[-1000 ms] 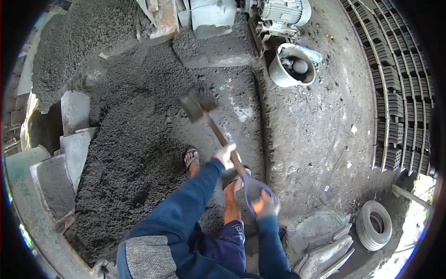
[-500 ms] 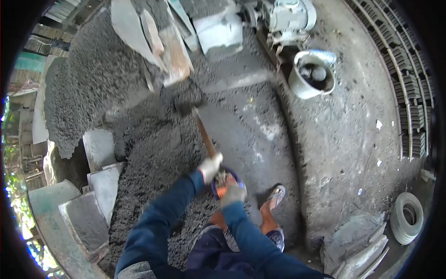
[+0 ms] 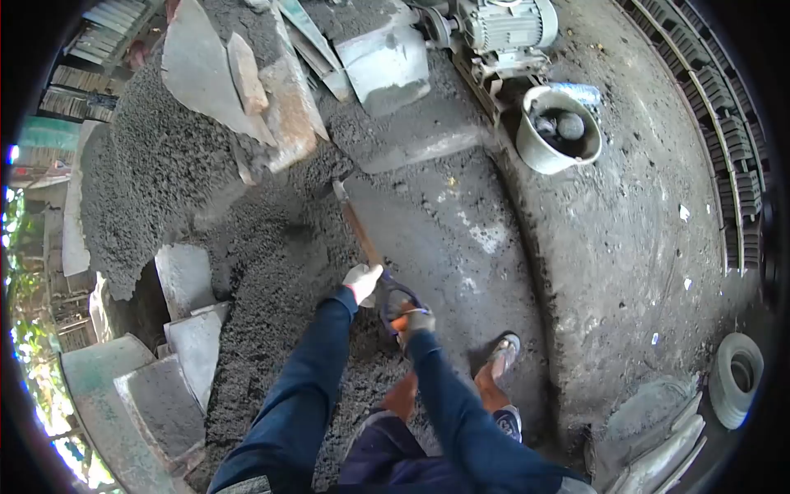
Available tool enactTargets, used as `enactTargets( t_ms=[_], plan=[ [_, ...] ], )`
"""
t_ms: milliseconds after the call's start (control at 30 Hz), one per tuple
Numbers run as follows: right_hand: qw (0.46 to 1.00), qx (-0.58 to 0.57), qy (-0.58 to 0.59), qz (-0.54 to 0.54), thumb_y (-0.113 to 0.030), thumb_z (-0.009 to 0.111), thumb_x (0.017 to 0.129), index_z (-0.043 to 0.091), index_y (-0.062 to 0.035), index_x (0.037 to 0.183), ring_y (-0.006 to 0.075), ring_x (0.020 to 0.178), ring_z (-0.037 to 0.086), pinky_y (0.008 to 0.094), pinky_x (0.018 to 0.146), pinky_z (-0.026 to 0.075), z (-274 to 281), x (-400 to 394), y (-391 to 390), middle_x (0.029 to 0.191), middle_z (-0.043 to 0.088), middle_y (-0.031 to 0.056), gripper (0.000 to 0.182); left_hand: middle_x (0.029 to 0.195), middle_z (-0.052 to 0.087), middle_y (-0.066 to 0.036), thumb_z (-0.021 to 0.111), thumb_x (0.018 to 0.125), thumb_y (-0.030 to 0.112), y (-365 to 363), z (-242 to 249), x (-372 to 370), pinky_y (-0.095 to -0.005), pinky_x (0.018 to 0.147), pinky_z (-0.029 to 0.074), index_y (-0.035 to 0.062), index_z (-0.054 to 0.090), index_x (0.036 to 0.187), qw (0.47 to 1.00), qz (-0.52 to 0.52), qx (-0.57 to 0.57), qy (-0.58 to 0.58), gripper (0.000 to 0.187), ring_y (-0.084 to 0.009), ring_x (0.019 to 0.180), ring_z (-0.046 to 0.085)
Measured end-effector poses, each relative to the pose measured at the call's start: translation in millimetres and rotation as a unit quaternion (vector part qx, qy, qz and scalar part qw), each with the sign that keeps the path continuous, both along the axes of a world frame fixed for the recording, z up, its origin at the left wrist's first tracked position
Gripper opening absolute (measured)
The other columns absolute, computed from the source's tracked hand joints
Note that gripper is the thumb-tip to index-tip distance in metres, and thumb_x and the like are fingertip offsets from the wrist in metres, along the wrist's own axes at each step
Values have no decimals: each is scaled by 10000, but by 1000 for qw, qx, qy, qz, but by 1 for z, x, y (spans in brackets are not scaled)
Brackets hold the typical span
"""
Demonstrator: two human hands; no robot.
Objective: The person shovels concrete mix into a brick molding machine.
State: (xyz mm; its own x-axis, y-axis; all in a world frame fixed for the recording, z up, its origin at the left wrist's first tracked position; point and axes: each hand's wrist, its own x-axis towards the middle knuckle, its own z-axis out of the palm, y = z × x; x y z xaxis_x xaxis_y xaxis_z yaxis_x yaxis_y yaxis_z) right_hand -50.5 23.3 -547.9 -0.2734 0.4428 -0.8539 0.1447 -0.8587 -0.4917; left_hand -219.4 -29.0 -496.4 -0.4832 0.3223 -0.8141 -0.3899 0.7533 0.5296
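Observation:
A shovel [image 3: 360,232] with a wooden shaft and a dark D-shaped handle slants across the middle of the head view. My left hand [image 3: 363,283], in a pale glove, is closed around the shaft just above the handle. Lower down, my right hand [image 3: 414,320], also gloved, grips the orange crossbar of the D-handle. The shovel's blade is at the far end, against dark damp mix [image 3: 284,235], and is mostly hidden or edge-on.
Left stands a large mound of grey mix [image 3: 160,156] beside leaning slabs [image 3: 185,276]. An electric motor [image 3: 512,26] and a bucket [image 3: 557,132] holding round objects are at upper right. A raised edge [image 3: 527,247] runs right of my feet; tires [image 3: 735,380] lie beyond.
Both hands have shifted slightly forward with the shovel. Its handle has turned, so the loop shows more clearly, and the blade has gone from a broad blurred shape to a narrow one.

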Motion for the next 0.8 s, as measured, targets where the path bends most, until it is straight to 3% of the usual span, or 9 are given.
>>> enactTargets(
  t_ms=[67,200,300,367,433,567,633,700,800],
  plan=[
    [992,-114,59,10,-210,664,930,640,-36,999,213,721,650,362,637,536,-55,64,35,835,673,73,189,858,648,-138,618,935,492,14,18,31,-415,637,580,38,603,997,989,-114,-74,56,459,-270,684,666],
    [970,26,-6,243,-262,747,856,638,-39,1102,217,799,666,355,705,545,-61,144,56,937,685,80,349,989,643,-169,632,911,541,11,39,105,-446,687,594,28,588,1117,982,111,-8,-155,554,-298,797,689],
    [977,21,67,201,-223,718,888,620,-25,1039,165,805,642,328,696,533,-26,206,32,930,667,78,267,1000,635,-145,583,935,558,-1,-5,136,-470,727,575,72,533,1230,943,219,-29,-250,570,-300,809,681],
    [995,-69,55,50,-240,681,908,609,-20,1037,158,810,626,332,722,533,85,225,40,923,655,67,264,912,628,-142,576,923,608,6,-27,165,-478,753,565,88,529,1159,896,335,48,-287,572,-302,760,657],
    [992,5,48,120,-221,676,905,597,-16,1056,171,833,627,369,742,548,109,282,31,917,641,57,267,865,618,-142,563,921,630,27,-37,189,-478,748,562,89,525,1096,841,425,134,-307,570,-301,740,644],
    [992,-92,-6,-86,-127,703,842,608,-8,1092,189,827,629,376,703,551,219,341,46,951,638,61,292,759,578,-117,684,912,468,65,-46,222,-472,651,561,80,487,1102,715,579,178,-349,475,-263,616,572],
    [979,-21,-154,-128,-75,689,817,635,-3,970,217,715,631,389,625,546,227,368,56,829,639,78,178,729,573,-109,688,912,288,79,-42,256,-466,599,550,70,560,946,795,481,78,-362,255,-267,618,589],
    [963,41,-260,-67,-55,679,809,638,-2,891,235,616,627,398,555,543,199,456,67,731,630,88,105,779,579,-118,678,879,183,90,-59,320,-493,624,561,85,582,954,813,451,76,-360,157,-273,660,605],
    [950,33,-271,-154,-22,682,769,618,-5,795,243,422,550,378,409,496,279,472,103,587,577,106,71,794,589,-138,657,847,135,96,-31,398,-520,625,562,79,588,961,792,470,117,-371,144,-304,667,610]
  ],
)
